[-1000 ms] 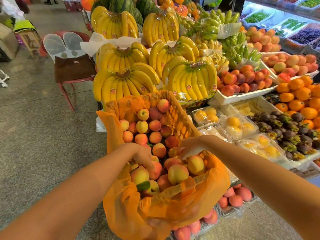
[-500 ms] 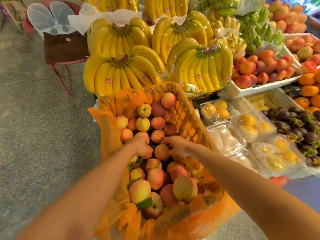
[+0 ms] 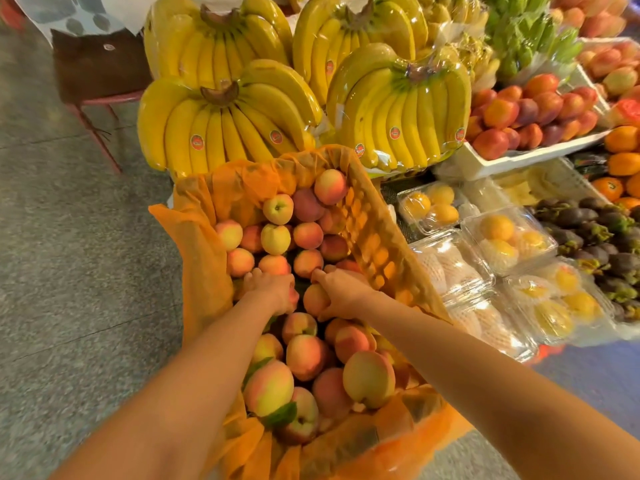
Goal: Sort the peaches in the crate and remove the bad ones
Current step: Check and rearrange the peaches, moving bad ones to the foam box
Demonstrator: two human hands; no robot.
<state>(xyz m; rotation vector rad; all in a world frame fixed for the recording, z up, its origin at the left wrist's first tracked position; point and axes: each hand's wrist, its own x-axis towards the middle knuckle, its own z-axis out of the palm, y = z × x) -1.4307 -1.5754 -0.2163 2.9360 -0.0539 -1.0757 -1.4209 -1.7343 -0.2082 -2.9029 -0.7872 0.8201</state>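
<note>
My right hand (image 3: 341, 294) is curled round one peach (image 3: 314, 300), thumb on its far side and fingers under its near side, and holds it just above the middle of the pile. My left hand (image 3: 268, 289) lies palm down just beside it, fingers bent over a second peach (image 3: 295, 295), of which only a pink sliver shows at the hand's edge. I cannot tell whether those fingers close on it or only rest there. Its knuckles touch another fruit on the far side.

The rest of the peaches (image 3: 304, 355) fill the crate (image 3: 374, 237), which has orange slotted walls and a crumpled orange liner (image 3: 194, 237) hanging over the rim. A green leaf (image 3: 281, 414) sticks to a peach in the near corner. My forearms cover part of the pile, and the lower layers are hidden.

Behind the crate lie wrapped bunches of bananas (image 3: 225, 126), each with small red oval stickers (image 3: 196, 142); the print on them is too small to read. To the right, clear clamshell boxes (image 3: 509, 237) hold yellow fruit, blurred behind the shiny lids. Past them are dark mangosteens (image 3: 595, 230), oranges (image 3: 623, 143) cut off by the frame, and red-orange nectarines (image 3: 533, 109) in a white tray (image 3: 519, 157). One orange carries a dark mark I cannot make out. Green bananas (image 3: 533, 39) lie at the top edge. To the left, on the speckled floor (image 3: 69, 237), stands a chair (image 3: 97, 71), only partly in view.
</note>
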